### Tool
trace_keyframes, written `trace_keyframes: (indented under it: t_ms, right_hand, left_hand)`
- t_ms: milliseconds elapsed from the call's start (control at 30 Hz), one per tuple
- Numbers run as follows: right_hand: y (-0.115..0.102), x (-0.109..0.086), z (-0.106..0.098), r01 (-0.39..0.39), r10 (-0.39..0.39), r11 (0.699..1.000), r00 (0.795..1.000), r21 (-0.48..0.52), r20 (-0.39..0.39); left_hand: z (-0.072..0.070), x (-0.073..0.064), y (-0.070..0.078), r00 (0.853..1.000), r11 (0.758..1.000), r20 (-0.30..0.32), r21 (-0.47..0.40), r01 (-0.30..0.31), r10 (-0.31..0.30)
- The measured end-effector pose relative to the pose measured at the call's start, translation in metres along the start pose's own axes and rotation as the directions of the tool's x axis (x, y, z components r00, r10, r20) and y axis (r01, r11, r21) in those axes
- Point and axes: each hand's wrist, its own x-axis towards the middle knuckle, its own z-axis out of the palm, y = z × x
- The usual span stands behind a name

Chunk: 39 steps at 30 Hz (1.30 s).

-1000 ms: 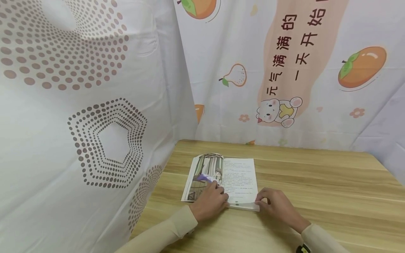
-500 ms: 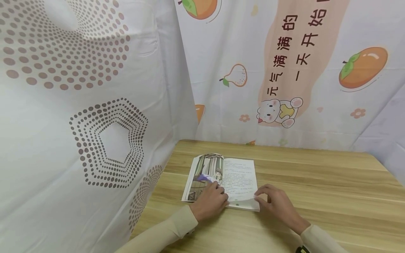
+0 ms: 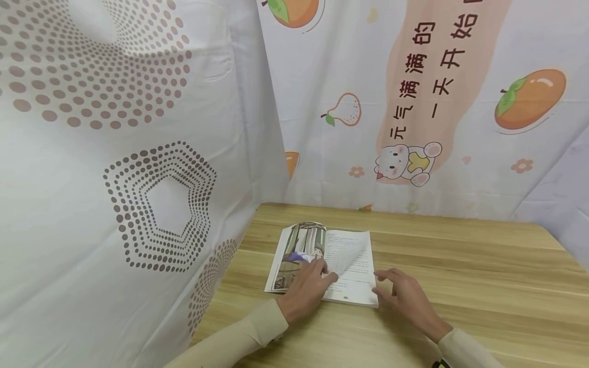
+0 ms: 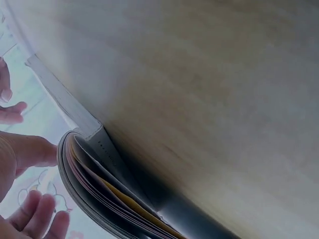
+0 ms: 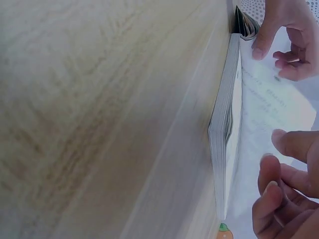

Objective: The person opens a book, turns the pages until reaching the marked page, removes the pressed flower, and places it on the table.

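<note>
An open paperback book lies on the wooden table, with a colour picture on its left page and printed text on the right. One leaf is raised in a diagonal curl across the right half. My left hand rests on the book's lower middle, thumb stretched over the right page beside the curled leaf. Close to the book's lower right edge is my right hand, thumb and forefinger apart with nothing between them. The right wrist view shows the block of page edges and both hands above the pages.
The wooden table stretches off to the right of the book. A white curtain with dotted patterns hangs along the left side. Behind the table hangs another cloth printed with fruit and lettering.
The lower right corner of the leaf has left my right fingers and swung toward the spine, uncovering text beneath. My left thumb has stretched outward; my right hand has hardly moved.
</note>
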Motion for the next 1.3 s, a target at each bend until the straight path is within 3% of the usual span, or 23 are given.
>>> trace_keyframes:
  t_ms: [67,100,267,433,800,1033,1300]
  right_hand:
    - [0.0,-0.001,0.0,-0.008,0.007,1.0,1.0,0.021,0.027]
    - [0.001,-0.001,0.001,-0.007,0.006,1.0,0.999,0.028,0.049]
    - [0.006,-0.003,0.004,0.015,-0.015,1.0,0.984,0.002,0.176]
    - [0.009,-0.006,0.006,0.084,-0.062,0.993,0.971,-0.086,0.232]
    - [0.003,-0.001,0.003,0.217,-0.184,0.963,0.963,-0.161,0.198]
    - [0.001,-0.002,0.006,0.289,-0.268,0.94,0.954,-0.181,0.132]
    - [0.0,-0.001,0.004,0.262,-0.249,0.957,0.962,-0.121,0.113]
  left_hand:
    - [0.0,-0.001,0.0,1.0,0.999,0.015,0.048,-0.022,0.022]
    - [-0.001,-0.001,-0.001,0.998,0.991,0.025,0.115,-0.068,0.066]
    - [-0.003,0.0,0.0,0.99,0.952,0.101,0.279,-0.122,0.097]
    - [-0.005,-0.001,0.0,0.984,0.929,0.139,0.335,-0.155,0.114]
    - [-0.008,-0.003,-0.001,0.988,0.925,0.147,0.366,-0.106,0.055]
    - [-0.01,-0.005,0.001,0.988,0.916,0.154,0.391,-0.09,0.031]
    - [-0.01,-0.005,0.002,0.986,0.912,0.165,0.404,-0.074,0.007]
